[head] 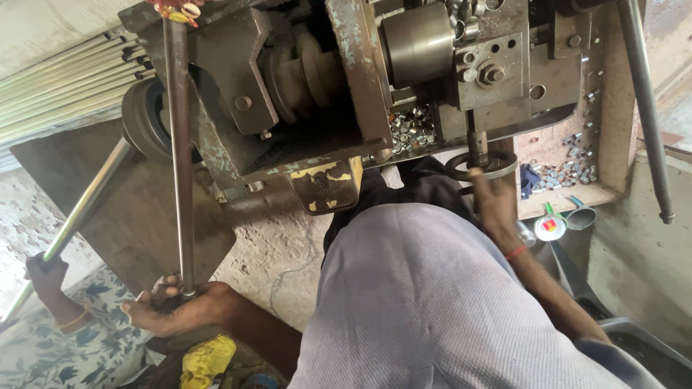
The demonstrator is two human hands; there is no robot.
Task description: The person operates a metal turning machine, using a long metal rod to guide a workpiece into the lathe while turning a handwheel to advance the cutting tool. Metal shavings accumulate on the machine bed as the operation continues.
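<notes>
My left hand [176, 310] is closed around the lower end of a long rusty lever rod [179, 144] that runs up to the top of a worn metal machine [303, 94]. My right hand [496, 202], with a red thread on the wrist, grips a small round handwheel [481, 165] under the machine's right side. My grey shirt fills the lower middle of the view and hides what lies below it.
Another person's hand [45, 277], above a floral cloth, holds a shiny metal tube [83, 205] slanting into the machine's left end. More tubes [65, 79] lie stacked at upper left. Several small metal nuts [569, 169] sit in a tray. A yellow rag [205, 359] lies below.
</notes>
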